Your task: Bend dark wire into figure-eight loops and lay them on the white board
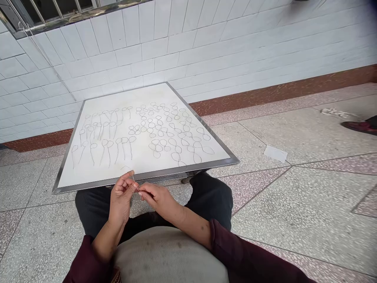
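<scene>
Now left hand (120, 200) and right hand (159, 198) pinched thin wire (133, 177), fingertips pressed together, wire rising toward metal-framed board (176, 167) just ahead.

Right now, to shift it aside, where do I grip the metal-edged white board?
Grip the metal frame on the right edge, from the right: that rim is free, while the left hand and right hand work at the near edge and thin looped strands lie inboard.
</scene>
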Demonstrator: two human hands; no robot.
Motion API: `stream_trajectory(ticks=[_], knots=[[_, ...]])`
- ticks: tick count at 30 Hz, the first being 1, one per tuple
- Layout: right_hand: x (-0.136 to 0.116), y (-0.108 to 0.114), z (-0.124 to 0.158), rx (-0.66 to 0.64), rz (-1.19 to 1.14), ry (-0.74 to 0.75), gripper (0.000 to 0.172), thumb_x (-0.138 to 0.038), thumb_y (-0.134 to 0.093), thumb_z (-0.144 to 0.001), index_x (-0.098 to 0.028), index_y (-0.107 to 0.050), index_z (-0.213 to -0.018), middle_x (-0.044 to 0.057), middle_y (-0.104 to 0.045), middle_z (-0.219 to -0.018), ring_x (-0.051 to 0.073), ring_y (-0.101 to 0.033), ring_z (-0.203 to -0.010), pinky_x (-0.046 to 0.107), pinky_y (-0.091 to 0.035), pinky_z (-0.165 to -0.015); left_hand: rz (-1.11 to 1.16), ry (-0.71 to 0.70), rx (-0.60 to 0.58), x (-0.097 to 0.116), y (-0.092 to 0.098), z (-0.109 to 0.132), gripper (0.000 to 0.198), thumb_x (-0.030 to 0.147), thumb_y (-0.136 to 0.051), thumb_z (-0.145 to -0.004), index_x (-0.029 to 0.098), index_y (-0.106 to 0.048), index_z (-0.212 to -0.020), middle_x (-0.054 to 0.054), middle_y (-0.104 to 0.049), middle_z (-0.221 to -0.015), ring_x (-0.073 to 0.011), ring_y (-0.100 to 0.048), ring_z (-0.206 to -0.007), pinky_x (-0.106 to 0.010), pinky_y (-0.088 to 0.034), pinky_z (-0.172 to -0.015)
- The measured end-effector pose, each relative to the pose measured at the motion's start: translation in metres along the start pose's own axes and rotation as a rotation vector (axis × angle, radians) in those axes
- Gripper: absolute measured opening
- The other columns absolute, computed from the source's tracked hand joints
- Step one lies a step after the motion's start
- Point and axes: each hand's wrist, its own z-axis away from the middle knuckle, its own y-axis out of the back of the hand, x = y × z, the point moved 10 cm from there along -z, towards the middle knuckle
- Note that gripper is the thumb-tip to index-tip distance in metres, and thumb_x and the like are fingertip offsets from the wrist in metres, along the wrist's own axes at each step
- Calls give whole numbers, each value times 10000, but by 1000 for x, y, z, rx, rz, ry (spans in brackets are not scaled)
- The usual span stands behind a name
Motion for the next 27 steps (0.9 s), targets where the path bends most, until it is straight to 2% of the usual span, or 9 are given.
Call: stream_trajectory(ticks=[6, 13, 17, 23, 27], knots=[[-7, -2, 0, -38, -46, 12, 159, -184, -460, -960, -207, -609, -909, -8, -634, -759, 127, -596, -675, 239, -460, -656, 78, -74, 71, 9, 7, 2, 413, 277, -781, -746, 207, -677, -1140, 35, -570, -727, -86, -550, -690, -225, -468, -737], [-4, 6, -1, 21, -42, -12, 148, -189, -484, -946, -216, -629, -934, -7, -659, -753, 133, -610, -682, 239, -463, -648, 8, -47, -12, 5, -3, 2, 437, 266, -767, -765, 215, -665, -1187, 25, -580, -762, -93, -555, -750, -238, -462, -812], [-6, 6, -1, 30, 23, 8, 145, -195, -501, -942, -211, -641, -907, -3, -674, -767, 134, -606, -682, 242, -450, -647, 37, -42, -2, 2, -3, 2, 434, 273, -782, -742, 207, -689, -1161, 22, -570, -751, -93, -543, -717, -231, -472, -749], [-3, 3, 0, 27, 44, 4, 130, -208, -517, -943, -213, -644, -920, 3, -690, -805, 138, -615, -709, 244, -452, -666, 78, -56, 19, 3, 1, 1, 433, 255, -796, -726, 212, -704, -1147, 27, -564, -741, -89, -544, -728, -227, -463, -777], [-1, -1, 2, -13, 69, 10, 127, -197, -530, -936, -209, -635, -864, -9, -649, -739, 139, -593, -690, 245, -445, -666, 106, -69, 32, 6, 5, -1, 444, 245, -802, -720, 227, -702, -1153, 30, -553, -763, -84, -540, -738, -219, -452, -782]])
